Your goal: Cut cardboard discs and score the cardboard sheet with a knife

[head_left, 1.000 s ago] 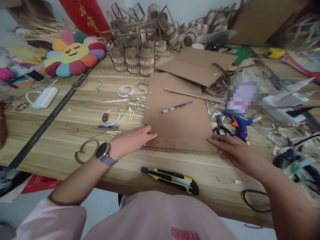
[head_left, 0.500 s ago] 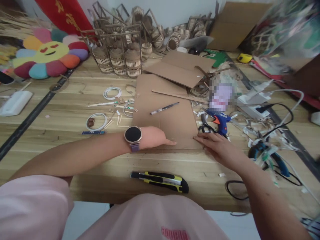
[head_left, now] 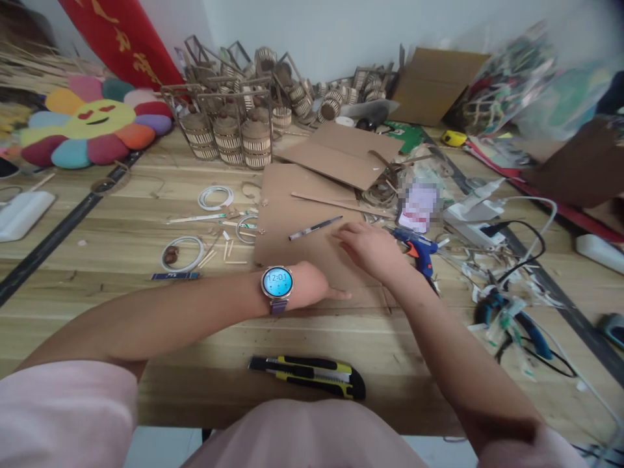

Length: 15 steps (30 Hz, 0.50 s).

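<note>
A flat cardboard sheet (head_left: 307,188) lies on the wooden table, with a black pen (head_left: 316,227) on it. My left hand (head_left: 314,286), a lit watch on its wrist, rests at the sheet's near edge with one finger stretched to the right; its other fingers are hidden. Over the right part of the sheet is my right hand (head_left: 364,248), fingers extended toward the pen and holding nothing. A thin wooden strip (head_left: 336,203) crosses the sheet farther back. Near the table's front edge lies a yellow and black utility knife (head_left: 312,375).
Right of the sheet are a blue glue gun (head_left: 416,247), a phone (head_left: 419,207), a power strip (head_left: 475,221) and blue-handled pliers (head_left: 533,331). White rings (head_left: 215,197) lie left. Small woven baskets (head_left: 227,140) and more cardboard (head_left: 348,153) stand or lie behind.
My right hand has moved from the sheet's right edge up and left over the sheet. The watch face has lit up. The camera view has shifted slightly.
</note>
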{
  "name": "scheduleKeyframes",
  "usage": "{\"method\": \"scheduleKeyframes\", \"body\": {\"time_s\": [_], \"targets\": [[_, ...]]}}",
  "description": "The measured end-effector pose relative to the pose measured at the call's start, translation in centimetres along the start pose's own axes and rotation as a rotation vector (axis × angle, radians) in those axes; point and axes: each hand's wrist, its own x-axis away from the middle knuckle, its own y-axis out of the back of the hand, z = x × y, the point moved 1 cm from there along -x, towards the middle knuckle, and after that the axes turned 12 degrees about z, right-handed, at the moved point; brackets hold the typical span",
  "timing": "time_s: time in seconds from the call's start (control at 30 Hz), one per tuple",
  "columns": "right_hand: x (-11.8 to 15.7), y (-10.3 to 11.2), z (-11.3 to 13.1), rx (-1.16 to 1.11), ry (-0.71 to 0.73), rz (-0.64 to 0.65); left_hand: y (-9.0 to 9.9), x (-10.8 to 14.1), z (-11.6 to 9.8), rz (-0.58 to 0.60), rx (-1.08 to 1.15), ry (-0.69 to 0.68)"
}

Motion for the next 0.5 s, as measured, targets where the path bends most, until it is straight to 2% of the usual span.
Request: {"method": "scheduleKeyframes", "body": {"time_s": [0.13, 0.23, 0.33, 0.4, 0.43, 0.5], "targets": [[-5.3, -1.2, 0.6, -0.01, -0.018, -0.022, -0.8, -0.7, 0.4, -0.055, -0.075, -0.033], [-6.4, -1.7, 0.1, -0.05, -0.053, -0.032, -1.3, -1.2, 0.6, -0.126, -0.07, -0.044], [-4.9, -1.1, -1.1, -0.1, -0.153, -0.097, -1.5, -1.4, 0.9, -0.151, -0.053, -0.054], [-2.8, -0.4, -1.9, -0.162, -0.277, -0.202, -1.6, -1.4, 1.1, -0.152, -0.055, -0.067], [-1.4, -0.2, -2.1, -0.222, -0.354, -0.281, -1.5, -1.3, 1.2, -0.158, -0.06, -0.08], [2.0, -0.2, -2.0, -0.493, -0.517, -0.534, -1.3, -1.3, 1.4, -0.183, -0.076, -0.11]]}}
